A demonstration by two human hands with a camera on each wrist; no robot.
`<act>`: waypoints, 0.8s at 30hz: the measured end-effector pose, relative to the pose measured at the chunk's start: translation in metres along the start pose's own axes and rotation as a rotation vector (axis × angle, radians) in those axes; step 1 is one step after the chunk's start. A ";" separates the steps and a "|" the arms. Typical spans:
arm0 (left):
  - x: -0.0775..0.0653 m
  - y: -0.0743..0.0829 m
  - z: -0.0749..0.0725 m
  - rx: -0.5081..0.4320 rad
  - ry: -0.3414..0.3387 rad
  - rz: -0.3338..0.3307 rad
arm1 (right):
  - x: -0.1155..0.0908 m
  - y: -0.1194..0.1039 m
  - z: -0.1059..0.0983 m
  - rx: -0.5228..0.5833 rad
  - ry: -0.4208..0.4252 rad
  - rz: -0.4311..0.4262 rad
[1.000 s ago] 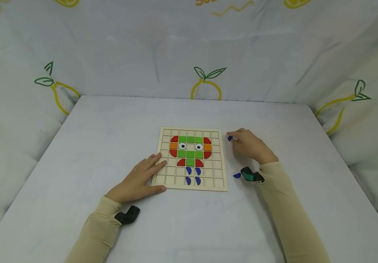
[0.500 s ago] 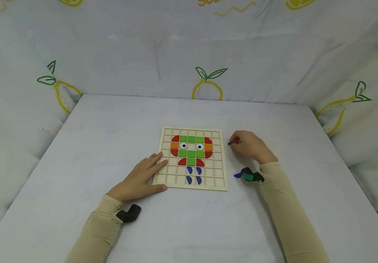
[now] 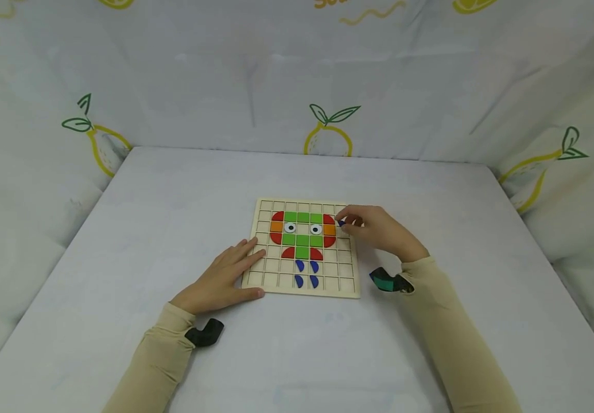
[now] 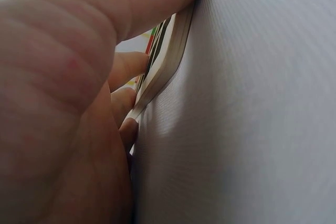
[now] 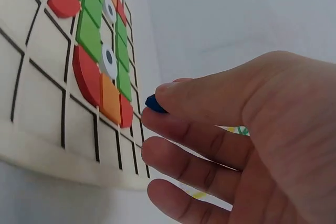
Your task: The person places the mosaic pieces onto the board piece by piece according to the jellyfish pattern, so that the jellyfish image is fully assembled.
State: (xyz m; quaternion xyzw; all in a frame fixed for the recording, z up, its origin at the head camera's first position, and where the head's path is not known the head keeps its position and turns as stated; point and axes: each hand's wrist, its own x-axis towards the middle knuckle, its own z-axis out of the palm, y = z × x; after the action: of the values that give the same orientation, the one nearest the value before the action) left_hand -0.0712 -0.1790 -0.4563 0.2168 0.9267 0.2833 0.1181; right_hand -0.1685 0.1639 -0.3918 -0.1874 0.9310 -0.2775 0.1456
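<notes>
A pale wooden grid board [image 3: 348, 284] lies on the table, bearing green squares [image 3: 302, 240], red quarter-round pieces [image 3: 278, 216], orange squares [image 3: 329, 230], two eye discs [image 3: 290, 228] and several blue half-round pieces [image 3: 299, 281]. My left hand [image 3: 221, 281] rests along the board's left edge, fingers spread straight over the rim and thumb at the front corner. Over the board's right side, my right hand [image 3: 381, 232] pinches a small blue piece [image 5: 155, 104] between thumb and forefinger, close beside the red and orange pieces. The other fingers of that hand are bent loosely.
A white table [image 3: 297, 350] extends around the board. White cloth [image 3: 198, 74] printed with lemons hangs behind and at both sides. Dark wrist mounts [image 3: 206, 332] sit at both cuffs; the right one [image 3: 391, 281] hides most of another blue piece on the table.
My right hand has picked the blue piece up from the table right of the board and carried it left over the board's right side. The left hand stays at the board's left edge.
</notes>
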 end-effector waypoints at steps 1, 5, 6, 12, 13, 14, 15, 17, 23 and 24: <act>0.000 0.000 0.000 -0.001 0.000 -0.001 | -0.001 -0.005 0.002 0.003 -0.005 -0.008; 0.000 0.000 0.000 -0.002 -0.001 -0.003 | -0.002 -0.023 0.015 0.030 -0.029 -0.061; 0.000 0.000 0.000 -0.002 -0.001 -0.004 | -0.002 -0.027 0.018 0.030 -0.035 -0.086; 0.000 0.000 -0.001 -0.011 -0.004 0.003 | -0.004 -0.052 0.041 0.002 -0.068 -0.232; 0.000 0.001 -0.001 -0.014 -0.004 0.006 | -0.005 -0.056 0.044 -0.008 -0.075 -0.252; 0.000 0.001 -0.001 -0.014 -0.004 0.010 | -0.005 -0.059 0.048 -0.022 -0.081 -0.263; 0.000 0.001 -0.002 -0.014 -0.003 0.014 | -0.005 -0.062 0.053 -0.036 -0.085 -0.278; -0.001 0.001 -0.002 -0.014 -0.001 0.021 | -0.005 -0.065 0.061 -0.064 -0.085 -0.300; -0.001 0.001 -0.003 -0.011 0.000 0.022 | -0.005 -0.069 0.079 -0.192 -0.024 -0.305; -0.001 0.002 -0.003 -0.013 0.000 0.020 | -0.005 -0.070 0.080 -0.209 -0.014 -0.303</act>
State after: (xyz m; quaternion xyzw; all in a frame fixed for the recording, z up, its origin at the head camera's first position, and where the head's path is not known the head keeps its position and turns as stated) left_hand -0.0710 -0.1796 -0.4528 0.2254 0.9226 0.2904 0.1166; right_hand -0.1150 0.0751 -0.4153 -0.3416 0.9148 -0.1966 0.0883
